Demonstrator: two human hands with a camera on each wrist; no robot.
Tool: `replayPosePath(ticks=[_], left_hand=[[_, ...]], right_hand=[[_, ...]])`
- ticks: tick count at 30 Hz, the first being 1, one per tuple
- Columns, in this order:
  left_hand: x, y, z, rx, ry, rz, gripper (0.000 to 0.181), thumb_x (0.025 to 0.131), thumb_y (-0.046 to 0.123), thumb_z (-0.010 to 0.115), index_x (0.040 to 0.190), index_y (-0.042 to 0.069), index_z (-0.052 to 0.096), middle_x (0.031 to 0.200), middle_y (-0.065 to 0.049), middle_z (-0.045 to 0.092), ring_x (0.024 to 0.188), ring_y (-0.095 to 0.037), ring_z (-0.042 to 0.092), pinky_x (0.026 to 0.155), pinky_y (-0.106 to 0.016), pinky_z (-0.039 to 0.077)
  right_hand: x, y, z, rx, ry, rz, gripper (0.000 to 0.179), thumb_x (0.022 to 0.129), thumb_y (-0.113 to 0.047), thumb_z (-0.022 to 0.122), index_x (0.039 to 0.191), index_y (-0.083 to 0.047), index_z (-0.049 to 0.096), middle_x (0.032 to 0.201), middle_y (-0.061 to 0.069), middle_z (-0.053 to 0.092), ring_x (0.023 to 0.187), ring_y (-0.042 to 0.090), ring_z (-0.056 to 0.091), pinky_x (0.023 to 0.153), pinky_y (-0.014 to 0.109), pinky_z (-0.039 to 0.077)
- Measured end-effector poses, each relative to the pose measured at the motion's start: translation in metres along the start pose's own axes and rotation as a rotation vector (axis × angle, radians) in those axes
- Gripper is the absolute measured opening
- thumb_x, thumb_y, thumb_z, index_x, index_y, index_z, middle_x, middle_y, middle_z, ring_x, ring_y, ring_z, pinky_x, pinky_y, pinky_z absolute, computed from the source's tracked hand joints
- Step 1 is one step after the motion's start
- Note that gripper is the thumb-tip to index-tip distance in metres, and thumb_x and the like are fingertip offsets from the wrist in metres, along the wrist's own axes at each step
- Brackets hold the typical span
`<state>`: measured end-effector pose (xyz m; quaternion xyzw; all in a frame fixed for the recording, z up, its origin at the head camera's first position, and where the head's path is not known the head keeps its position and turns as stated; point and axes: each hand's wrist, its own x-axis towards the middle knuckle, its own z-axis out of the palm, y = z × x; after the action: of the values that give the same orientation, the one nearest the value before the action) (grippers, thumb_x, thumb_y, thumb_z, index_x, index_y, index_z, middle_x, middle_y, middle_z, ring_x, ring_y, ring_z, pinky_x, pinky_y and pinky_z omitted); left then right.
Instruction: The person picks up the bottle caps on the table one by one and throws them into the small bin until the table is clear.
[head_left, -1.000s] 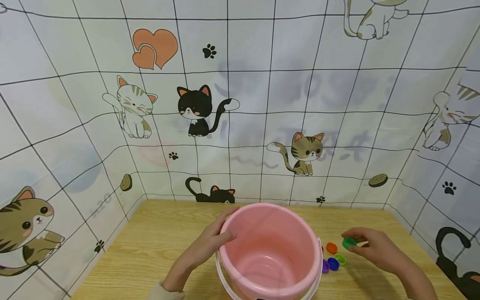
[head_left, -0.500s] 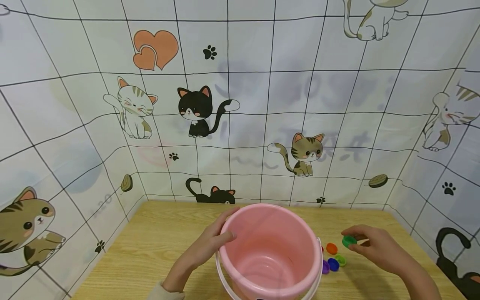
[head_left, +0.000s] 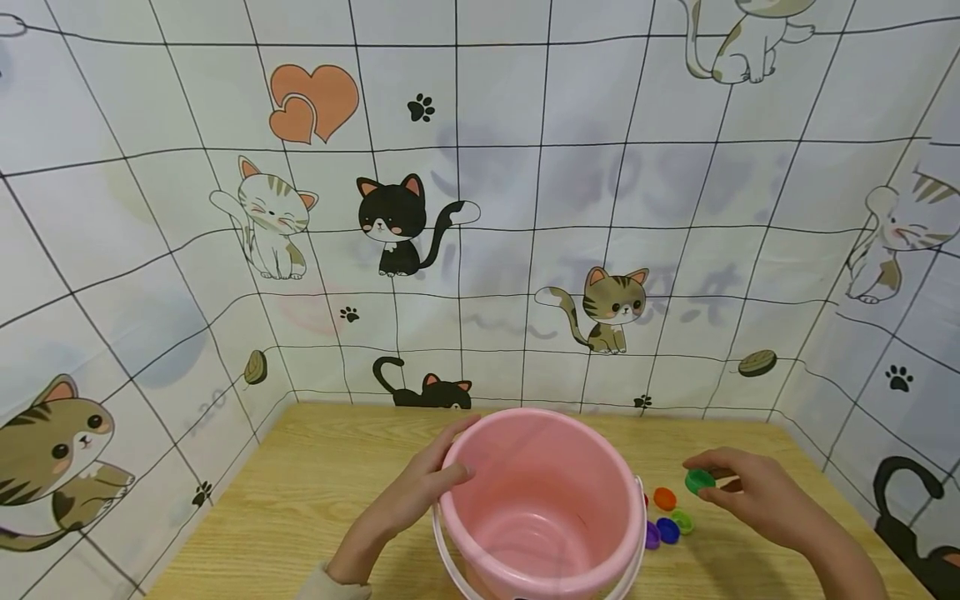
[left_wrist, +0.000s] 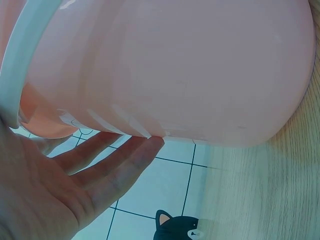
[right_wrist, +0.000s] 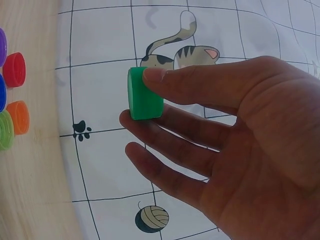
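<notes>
A pink bucket point(head_left: 543, 475) stands on the wooden table, its mouth leaning toward the head camera. My left hand point(head_left: 420, 487) holds the bucket's left rim, thumb over the edge and fingers along the outside. In the left wrist view those fingers point(left_wrist: 125, 165) lie against the bucket wall point(left_wrist: 190, 70). Right of the bucket, above the table, my right hand point(head_left: 772, 504) pinches a small green plastic cap point(head_left: 699, 481) between thumb and fingers. The right wrist view shows this cap point(right_wrist: 146, 95) from its ribless side, with the lower fingers point(right_wrist: 165, 170) extended below it.
Beside the bucket's right side lie loose caps: orange point(head_left: 664, 499), light green point(head_left: 682, 522), blue point(head_left: 667, 530) and purple point(head_left: 652, 535). A red cap point(right_wrist: 14, 70) is mostly behind the bucket in the head view. The bucket's white handle point(head_left: 450, 567) hangs down. Cat-printed cloth point(head_left: 495, 250) surrounds the table.
</notes>
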<state>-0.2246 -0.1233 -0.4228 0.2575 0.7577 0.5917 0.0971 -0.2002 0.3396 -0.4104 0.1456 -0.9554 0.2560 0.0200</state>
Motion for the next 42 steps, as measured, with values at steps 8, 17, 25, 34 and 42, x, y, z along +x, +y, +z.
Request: replayPosePath(ticks=[8,17,25,34,42], left_hand=[[0.000,0.001,0.000,0.005,0.002,0.001,0.062,0.103,0.022,0.056,0.159,0.034,0.034,0.153,-0.017,0.048,0.105,-0.037,0.072,0.089,-0.041,0.062],[0.000,0.000,0.000,0.008,0.002,-0.001,0.061,0.103,0.022,0.056,0.158,0.036,0.034,0.153,-0.016,0.049,0.104,-0.035,0.073,0.089,-0.045,0.062],[0.000,0.001,0.000,0.010,-0.002,0.005,0.063,0.103,0.022,0.055,0.161,0.029,0.033,0.155,-0.016,0.047,0.107,-0.036,0.072,0.088,-0.044,0.063],[0.000,0.002,0.000,0.004,-0.007,0.006,0.061,0.103,0.021,0.055,0.159,0.034,0.034,0.155,-0.016,0.046,0.102,-0.036,0.073,0.085,-0.046,0.063],[-0.001,0.002,0.000,-0.012,-0.018,0.002,0.064,0.103,0.022,0.055,0.162,0.027,0.031,0.157,-0.017,0.044,0.104,-0.037,0.072,0.085,-0.049,0.063]], right_hand=[[-0.002,-0.004,-0.002,0.000,0.020,-0.019,0.032,0.091,-0.017,0.078,0.122,-0.014,0.073,0.118,0.005,0.075,0.095,0.005,0.068,0.073,0.021,0.057],[-0.004,-0.010,-0.004,-0.013,0.054,-0.038,0.030,0.091,-0.016,0.078,0.120,-0.014,0.073,0.115,0.003,0.075,0.094,0.007,0.069,0.073,0.022,0.059],[-0.006,-0.017,-0.003,-0.018,0.088,-0.051,0.028,0.092,-0.018,0.077,0.120,-0.015,0.073,0.116,0.003,0.075,0.094,0.007,0.069,0.072,0.021,0.058],[-0.008,-0.026,-0.005,-0.031,0.140,-0.069,0.029,0.092,-0.018,0.078,0.120,-0.016,0.074,0.115,0.001,0.075,0.091,0.003,0.067,0.072,0.021,0.059],[-0.010,-0.031,-0.007,-0.062,0.186,-0.116,0.032,0.089,-0.011,0.079,0.120,-0.017,0.074,0.113,-0.002,0.074,0.090,0.003,0.068,0.070,0.020,0.059]])
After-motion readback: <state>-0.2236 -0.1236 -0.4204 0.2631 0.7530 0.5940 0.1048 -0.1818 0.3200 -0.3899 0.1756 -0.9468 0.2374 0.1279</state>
